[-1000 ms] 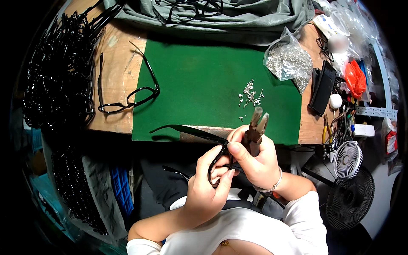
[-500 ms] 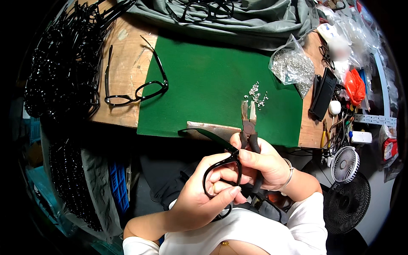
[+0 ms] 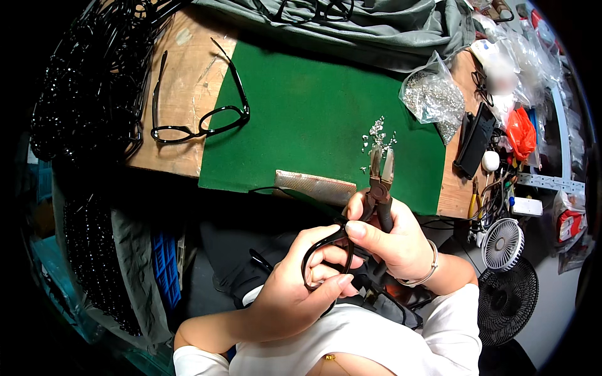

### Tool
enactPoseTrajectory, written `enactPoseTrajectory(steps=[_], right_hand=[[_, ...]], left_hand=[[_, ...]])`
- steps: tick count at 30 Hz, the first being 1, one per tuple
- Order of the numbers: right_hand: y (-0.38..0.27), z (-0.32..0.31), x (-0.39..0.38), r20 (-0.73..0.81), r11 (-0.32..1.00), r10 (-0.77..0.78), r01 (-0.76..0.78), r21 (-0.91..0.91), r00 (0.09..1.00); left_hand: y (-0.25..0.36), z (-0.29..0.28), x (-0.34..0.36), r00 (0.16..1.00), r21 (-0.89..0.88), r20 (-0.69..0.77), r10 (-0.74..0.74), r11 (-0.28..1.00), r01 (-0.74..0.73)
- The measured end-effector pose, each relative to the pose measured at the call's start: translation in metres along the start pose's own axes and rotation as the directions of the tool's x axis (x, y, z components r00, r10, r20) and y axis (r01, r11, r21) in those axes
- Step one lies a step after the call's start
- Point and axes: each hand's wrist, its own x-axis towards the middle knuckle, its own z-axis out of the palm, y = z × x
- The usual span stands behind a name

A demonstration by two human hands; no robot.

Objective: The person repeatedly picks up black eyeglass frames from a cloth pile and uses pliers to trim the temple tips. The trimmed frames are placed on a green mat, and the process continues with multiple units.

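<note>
Left hand (image 3: pixel 295 291) fingers pinching black eyeglass frame (image 3: pixel 323 257); right hand (image 3: pixel 392 241) fingers wrapping pliers (image 3: pixel 380 185), tips pointing to twelve o'clock over green mat (image 3: pixel 313 119).

Green mat, black frames

The flat felt mat (image 3: pixel 313 119) was green, the plastic spectacle frame (image 3: pixel 200 122) glossy black, the crumpled cloth (image 3: pixel 376 31) grey.

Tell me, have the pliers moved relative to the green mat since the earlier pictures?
Cannot tell: the pliers keep pointing at the small metal parts on the green mat; the camera itself shifted.
</note>
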Motion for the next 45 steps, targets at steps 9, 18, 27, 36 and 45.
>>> enactPoseTrajectory(steps=[9, 18, 27, 36, 45], right_hand=[[0.001, -0.028, -0.007, 0.142, 0.957, 0.043, 0.0, -0.289, 0.989], [-0.023, -0.03, -0.016, 0.37, 0.698, 0.243, 0.103, -0.709, 0.897], [-0.024, -0.014, -0.012, 0.172, 0.365, 0.207, 0.087, -0.927, 0.963], [-0.037, -0.054, 0.001, 0.355, 0.659, 0.407, -0.001, -0.752, 0.842], [0.019, -0.07, 0.026, 0.027, 0.47, -0.395, 0.227, -0.853, 0.918]], left_hand=[[0.016, -0.008, -0.012, 0.998, -0.039, 0.002, -0.056, 0.998, 0.056], [0.019, -0.007, -0.011, 0.991, 0.001, -0.017, -0.132, 0.991, 0.132], [0.015, -0.007, -0.011, 0.978, 0.012, 0.015, -0.209, 0.978, 0.208], [0.014, -0.009, -0.006, 0.983, -0.067, 0.053, -0.175, 0.982, 0.178], [0.061, 0.0, -0.021, 0.996, 0.31, -0.041, 0.084, 0.948, -0.068]])
